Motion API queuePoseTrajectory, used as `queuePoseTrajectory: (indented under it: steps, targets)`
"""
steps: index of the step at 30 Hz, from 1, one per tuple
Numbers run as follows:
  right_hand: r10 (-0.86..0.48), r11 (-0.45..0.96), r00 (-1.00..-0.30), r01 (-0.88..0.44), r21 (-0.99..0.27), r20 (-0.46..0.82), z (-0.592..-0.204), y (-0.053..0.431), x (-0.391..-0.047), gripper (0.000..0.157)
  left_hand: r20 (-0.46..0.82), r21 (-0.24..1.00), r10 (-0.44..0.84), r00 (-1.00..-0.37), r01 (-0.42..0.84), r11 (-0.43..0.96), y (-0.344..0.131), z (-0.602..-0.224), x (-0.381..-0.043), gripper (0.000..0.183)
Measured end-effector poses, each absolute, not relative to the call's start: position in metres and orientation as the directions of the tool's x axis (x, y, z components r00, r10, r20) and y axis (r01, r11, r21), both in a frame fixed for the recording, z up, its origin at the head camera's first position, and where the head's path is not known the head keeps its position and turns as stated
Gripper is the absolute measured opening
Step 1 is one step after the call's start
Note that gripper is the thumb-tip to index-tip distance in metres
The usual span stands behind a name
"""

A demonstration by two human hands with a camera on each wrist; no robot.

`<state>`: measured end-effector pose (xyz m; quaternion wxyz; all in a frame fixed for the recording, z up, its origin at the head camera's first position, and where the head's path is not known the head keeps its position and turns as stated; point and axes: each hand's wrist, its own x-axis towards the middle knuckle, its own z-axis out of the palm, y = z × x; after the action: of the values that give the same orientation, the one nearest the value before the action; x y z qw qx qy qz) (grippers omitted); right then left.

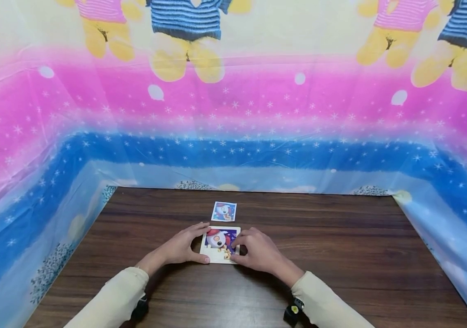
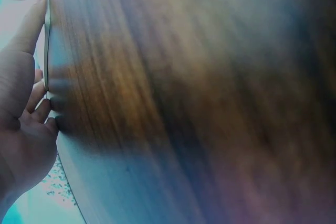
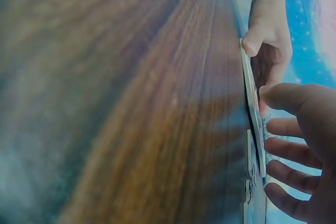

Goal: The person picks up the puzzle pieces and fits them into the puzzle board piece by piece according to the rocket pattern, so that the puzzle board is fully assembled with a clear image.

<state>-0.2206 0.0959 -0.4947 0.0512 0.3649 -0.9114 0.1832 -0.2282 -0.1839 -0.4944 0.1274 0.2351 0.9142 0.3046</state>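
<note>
A small jigsaw board (image 1: 217,246) with a pale rim lies on the table, bearing a cartoon face on purple; its lower left part shows pale. My left hand (image 1: 182,246) grips it at the left, thumb on the near corner and fingers along the far edge. From the other side, my right hand (image 1: 258,248) touches the board's right part, covering some of it. The right wrist view has its thumb and spread fingertips against the board's face. Thin notched pieces (image 3: 250,153) show beside those fingers. A matching picture card (image 1: 224,212) lies just beyond the board.
The dark wood table (image 1: 319,237) extends to both sides of the hands. A printed cloth (image 1: 266,150) in pink and blue stands along its back and side edges. Dark wrist cameras (image 1: 292,314) sit below the pale sleeves (image 1: 323,298).
</note>
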Motion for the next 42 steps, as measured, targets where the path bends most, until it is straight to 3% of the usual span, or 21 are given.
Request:
queuePoseTrajectory:
  steps: [5,25,36,42]
  targets:
    - [-0.664,0.671,-0.721,-0.691,-0.269,0.199,-0.495,0.094,-0.221,0.033,-0.094,0.616,0.510,-0.855,0.353,0.704,-0.184,-0.494,-0.228,0.094]
    - [-0.632,0.707,-0.758,-0.650,-0.278,0.163,-0.491,0.089,-0.220,0.029,-0.101,0.619,0.510,-0.854,0.348,0.704,-0.184,-0.495,-0.227,0.094]
    - [-0.589,0.642,-0.771,-0.628,-0.440,0.240,-0.484,0.115,-0.224,0.025,-0.082,0.614,0.506,-0.859,0.356,0.704,-0.184,-0.494,-0.228,0.096]
    - [-0.599,0.643,-0.765,-0.635,-0.428,0.236,-0.486,0.135,-0.219,0.028,-0.080,0.613,0.511,-0.856,0.362,0.702,-0.184,-0.494,-0.227,0.096]
